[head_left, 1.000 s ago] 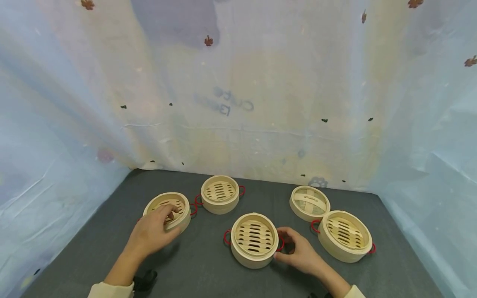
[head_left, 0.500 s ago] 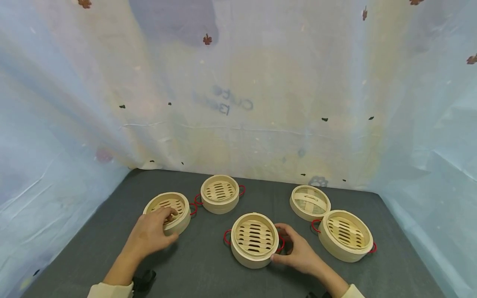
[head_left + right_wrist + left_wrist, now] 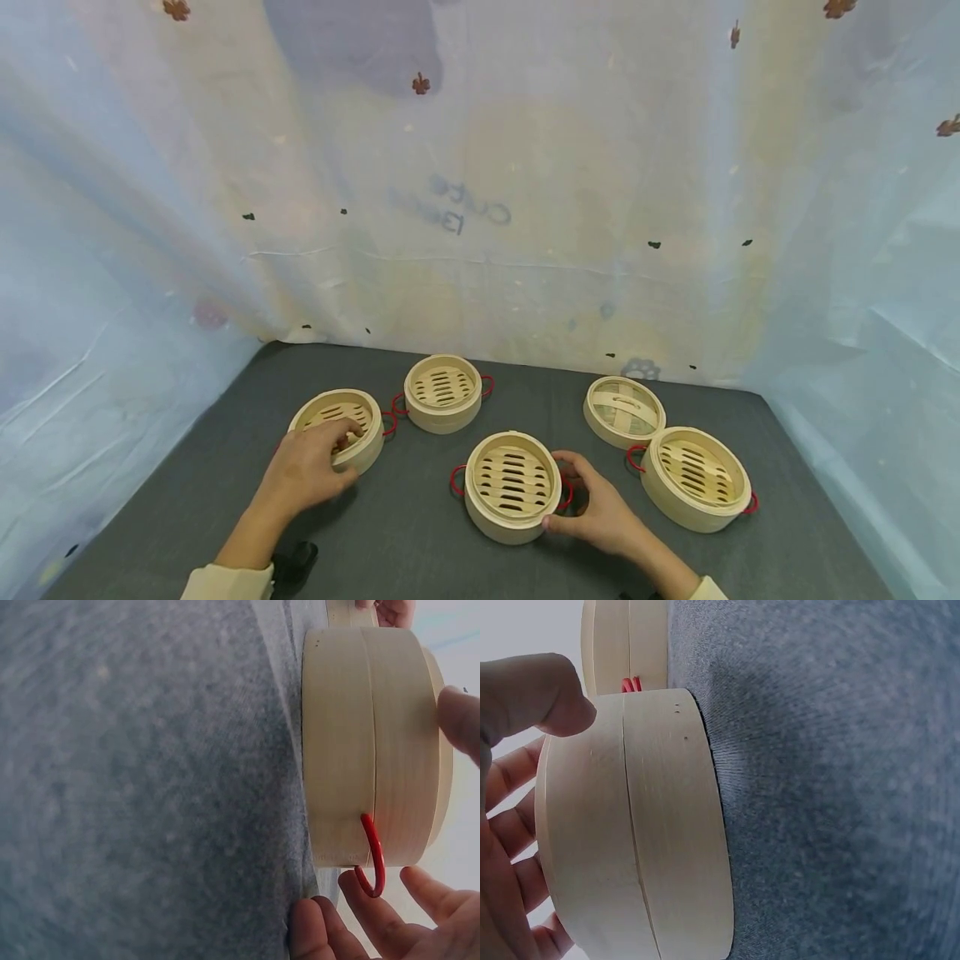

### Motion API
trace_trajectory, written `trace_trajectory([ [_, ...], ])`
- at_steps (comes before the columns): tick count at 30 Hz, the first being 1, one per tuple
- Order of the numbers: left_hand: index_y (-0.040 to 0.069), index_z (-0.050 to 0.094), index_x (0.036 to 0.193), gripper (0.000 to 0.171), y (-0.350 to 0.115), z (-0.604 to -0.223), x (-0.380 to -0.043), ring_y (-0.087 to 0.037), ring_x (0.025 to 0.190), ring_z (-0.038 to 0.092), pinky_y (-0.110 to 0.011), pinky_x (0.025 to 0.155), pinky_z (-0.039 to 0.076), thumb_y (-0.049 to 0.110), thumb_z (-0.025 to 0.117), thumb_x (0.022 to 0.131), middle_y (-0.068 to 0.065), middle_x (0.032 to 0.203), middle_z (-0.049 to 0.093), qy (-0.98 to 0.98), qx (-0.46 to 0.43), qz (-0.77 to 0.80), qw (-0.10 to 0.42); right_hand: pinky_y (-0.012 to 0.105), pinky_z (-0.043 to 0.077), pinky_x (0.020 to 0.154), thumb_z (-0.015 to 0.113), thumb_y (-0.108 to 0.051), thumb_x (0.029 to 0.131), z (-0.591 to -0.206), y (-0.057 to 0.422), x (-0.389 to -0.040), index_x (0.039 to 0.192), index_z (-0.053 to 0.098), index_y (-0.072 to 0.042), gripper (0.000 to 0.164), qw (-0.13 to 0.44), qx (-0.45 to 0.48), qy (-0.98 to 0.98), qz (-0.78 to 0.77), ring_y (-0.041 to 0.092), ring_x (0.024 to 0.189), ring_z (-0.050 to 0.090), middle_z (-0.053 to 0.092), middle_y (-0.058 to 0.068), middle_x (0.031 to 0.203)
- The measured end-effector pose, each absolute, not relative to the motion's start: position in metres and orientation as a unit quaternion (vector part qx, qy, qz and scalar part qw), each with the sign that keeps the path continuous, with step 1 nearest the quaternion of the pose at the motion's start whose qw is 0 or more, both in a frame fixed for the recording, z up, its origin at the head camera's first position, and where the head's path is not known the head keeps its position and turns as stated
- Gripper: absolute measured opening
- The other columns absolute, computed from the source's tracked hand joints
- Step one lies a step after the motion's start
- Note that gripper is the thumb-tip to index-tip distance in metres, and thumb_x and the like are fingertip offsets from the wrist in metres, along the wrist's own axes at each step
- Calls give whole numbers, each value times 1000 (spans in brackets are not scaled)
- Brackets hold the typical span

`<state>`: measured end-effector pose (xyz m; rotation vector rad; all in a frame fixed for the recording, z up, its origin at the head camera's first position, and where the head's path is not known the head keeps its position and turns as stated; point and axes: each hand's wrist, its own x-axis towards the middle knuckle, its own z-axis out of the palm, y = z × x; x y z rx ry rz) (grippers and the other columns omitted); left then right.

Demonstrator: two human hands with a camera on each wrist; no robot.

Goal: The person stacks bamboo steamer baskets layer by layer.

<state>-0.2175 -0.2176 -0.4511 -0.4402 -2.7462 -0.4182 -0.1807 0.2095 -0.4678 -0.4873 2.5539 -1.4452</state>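
Round bamboo steamers with slatted bases and red cord handles stand on a dark cloth. At the left one (image 3: 360,454), my left hand (image 3: 300,471) reaches over the near rim. Its fingers curl inward there, and its thumb (image 3: 570,712) lies against the outer wall. My right hand (image 3: 603,508) holds the right side of the front middle steamer (image 3: 510,533), around the red handle (image 3: 375,862). The thumb (image 3: 457,716) is at the rim, while fingertips bend toward the wall beside the handle. Both steamers sit level on the cloth.
Behind, a third steamer (image 3: 442,417) stands close to the left one's handle. At right is another steamer (image 3: 693,508), beside a woven lid (image 3: 622,408) with a bamboo strap. A pale printed curtain (image 3: 480,183) encloses the dark cloth (image 3: 420,550) at the back and sides.
My right thumb has slid a little left along the middle steamer's near wall. My left thumb has drawn slightly back. The steamers stay where they were.
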Motion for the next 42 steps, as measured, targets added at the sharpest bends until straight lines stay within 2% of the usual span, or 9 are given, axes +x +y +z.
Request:
trace_trajectory([
  [7, 24, 66, 103, 41, -217, -450, -218, -3, 69, 55, -31, 61, 43, 19, 76, 64, 13, 81, 63, -964, -159, -145, 158, 28, 49, 68, 85, -28, 71, -468, 208, -180, 141, 39, -19, 84, 79, -167, 860, -476, 32, 112, 57, 58, 16, 128],
  [13, 25, 66, 106, 44, -216, -449, -218, -5, 71, 56, -30, 59, 43, 16, 75, 64, 11, 84, 64, -968, -150, -143, 145, 40, 48, 83, 87, -32, 69, -466, 207, -181, 141, 38, -18, 88, 69, -170, 871, -455, 28, 110, 58, 60, 13, 123],
  [20, 26, 65, 107, 45, -217, -447, -218, -4, 65, 48, -28, 55, 37, 16, 74, 63, 14, 78, 58, -969, -149, -132, 146, 49, 46, 88, 89, -31, 65, -467, 206, -182, 142, 35, -16, 95, 73, -179, 869, -455, 32, 113, 58, 60, 15, 125],
  [32, 22, 65, 105, 44, -214, -448, -218, -6, 65, 45, -28, 58, 37, 11, 73, 63, 11, 76, 53, -967, -154, -142, 145, 47, 44, 96, 91, -32, 61, -470, 200, -184, 144, 31, -13, 104, 75, -181, 865, -462, 27, 116, 57, 57, 13, 128],
  [42, 23, 65, 103, 44, -213, -446, -215, -5, 63, 40, -26, 57, 33, 10, 73, 62, 13, 71, 47, -964, -169, -128, 159, 46, 45, 95, 91, -30, 62, -469, 198, -183, 144, 32, -13, 103, 75, -170, 865, -466, 27, 117, 56, 55, 14, 129],
])
